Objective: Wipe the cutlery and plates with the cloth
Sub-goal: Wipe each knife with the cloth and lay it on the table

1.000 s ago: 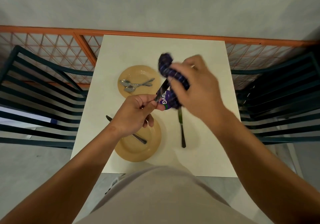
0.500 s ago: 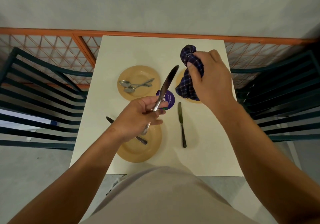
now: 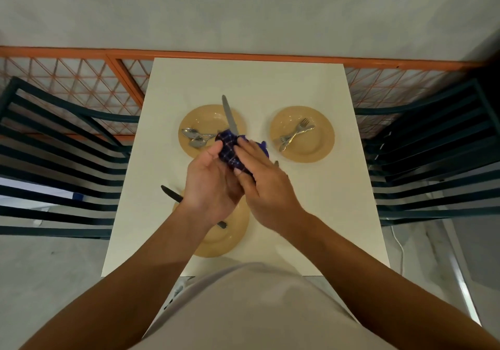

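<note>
My left hand (image 3: 209, 187) grips a table knife (image 3: 229, 115) by its handle, blade pointing away over the far left plate (image 3: 197, 116). My right hand (image 3: 266, 187) presses the dark blue checked cloth (image 3: 230, 152) around the lower part of that blade. Two spoons (image 3: 195, 137) lie on the far left plate. The far right plate (image 3: 319, 146) holds forks (image 3: 296, 134). A near plate (image 3: 230, 238) lies under my left wrist with another knife (image 3: 171, 193) across it, mostly hidden.
The small cream table (image 3: 338, 200) stands against an orange mesh railing (image 3: 81, 84). Dark slatted chairs flank it, one on the left (image 3: 54, 160) and one on the right (image 3: 433, 160). A third knife's tip (image 3: 276, 163) and a purple coaster edge (image 3: 263, 145) peek out beside my right hand.
My right hand brought the cloth back from the far right plate to the knife and closed it around the blade. The knife now points away, more upright.
</note>
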Demonstrator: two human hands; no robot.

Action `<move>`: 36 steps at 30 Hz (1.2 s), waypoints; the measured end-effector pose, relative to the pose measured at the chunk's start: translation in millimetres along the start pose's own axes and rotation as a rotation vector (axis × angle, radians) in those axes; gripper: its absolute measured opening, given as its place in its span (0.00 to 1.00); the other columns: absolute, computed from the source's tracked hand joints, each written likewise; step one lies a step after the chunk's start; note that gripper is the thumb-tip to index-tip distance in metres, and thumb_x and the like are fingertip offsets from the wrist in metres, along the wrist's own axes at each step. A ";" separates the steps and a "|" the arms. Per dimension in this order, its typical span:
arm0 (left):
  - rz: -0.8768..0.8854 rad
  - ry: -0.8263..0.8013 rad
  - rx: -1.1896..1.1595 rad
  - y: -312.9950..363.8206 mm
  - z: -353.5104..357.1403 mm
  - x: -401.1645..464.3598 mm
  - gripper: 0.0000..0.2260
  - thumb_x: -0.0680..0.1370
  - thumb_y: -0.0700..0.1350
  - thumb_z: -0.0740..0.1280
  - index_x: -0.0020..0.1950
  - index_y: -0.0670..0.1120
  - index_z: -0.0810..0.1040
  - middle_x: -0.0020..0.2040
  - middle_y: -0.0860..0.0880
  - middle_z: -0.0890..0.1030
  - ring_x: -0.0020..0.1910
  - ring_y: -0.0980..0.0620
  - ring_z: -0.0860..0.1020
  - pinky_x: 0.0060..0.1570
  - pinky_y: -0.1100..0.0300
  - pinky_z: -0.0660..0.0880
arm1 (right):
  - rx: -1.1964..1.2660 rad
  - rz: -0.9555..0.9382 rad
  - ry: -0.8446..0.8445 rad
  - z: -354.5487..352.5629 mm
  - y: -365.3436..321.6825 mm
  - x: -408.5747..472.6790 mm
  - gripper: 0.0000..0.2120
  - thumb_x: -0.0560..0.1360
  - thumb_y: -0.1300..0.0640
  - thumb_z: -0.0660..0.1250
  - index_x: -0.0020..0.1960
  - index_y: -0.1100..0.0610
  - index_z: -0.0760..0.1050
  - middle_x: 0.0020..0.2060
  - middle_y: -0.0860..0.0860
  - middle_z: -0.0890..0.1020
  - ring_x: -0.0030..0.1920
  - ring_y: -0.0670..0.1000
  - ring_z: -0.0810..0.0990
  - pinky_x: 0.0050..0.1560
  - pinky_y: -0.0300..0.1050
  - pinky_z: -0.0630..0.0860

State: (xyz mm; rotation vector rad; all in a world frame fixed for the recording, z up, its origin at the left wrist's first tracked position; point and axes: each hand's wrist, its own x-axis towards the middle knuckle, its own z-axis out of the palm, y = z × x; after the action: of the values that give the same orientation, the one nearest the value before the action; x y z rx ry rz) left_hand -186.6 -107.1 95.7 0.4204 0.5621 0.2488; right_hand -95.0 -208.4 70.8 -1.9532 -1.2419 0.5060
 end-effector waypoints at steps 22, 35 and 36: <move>0.270 0.209 0.831 -6.2 -6.8 -1.8 0.12 0.84 0.39 0.65 0.64 0.51 0.81 0.51 0.49 0.88 0.30 0.54 0.80 0.31 0.64 0.75 | 1.165 0.516 0.341 -59.3 12.4 -8.7 0.12 0.87 0.50 0.58 0.61 0.43 0.80 0.58 0.47 0.87 0.61 0.50 0.85 0.64 0.56 0.79; 0.267 0.239 0.726 -30.9 -19.2 -6.1 0.12 0.84 0.38 0.64 0.63 0.45 0.84 0.28 0.53 0.75 0.24 0.55 0.66 0.24 0.66 0.64 | 1.070 0.573 0.187 -15.4 1.8 3.7 0.11 0.85 0.53 0.65 0.59 0.60 0.80 0.51 0.54 0.89 0.54 0.57 0.88 0.61 0.58 0.82; 0.258 0.225 0.732 -32.6 -19.8 -6.6 0.12 0.84 0.37 0.64 0.63 0.45 0.84 0.28 0.53 0.74 0.25 0.54 0.65 0.25 0.65 0.63 | 1.065 0.579 0.182 -14.8 4.0 5.3 0.13 0.84 0.53 0.66 0.61 0.62 0.80 0.53 0.58 0.88 0.55 0.60 0.87 0.61 0.59 0.82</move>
State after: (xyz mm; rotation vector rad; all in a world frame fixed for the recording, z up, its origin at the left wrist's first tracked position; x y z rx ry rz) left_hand -199.5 -132.0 69.0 1.1891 0.8171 0.3363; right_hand -80.4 -210.4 77.5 -1.3151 -0.1312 0.9924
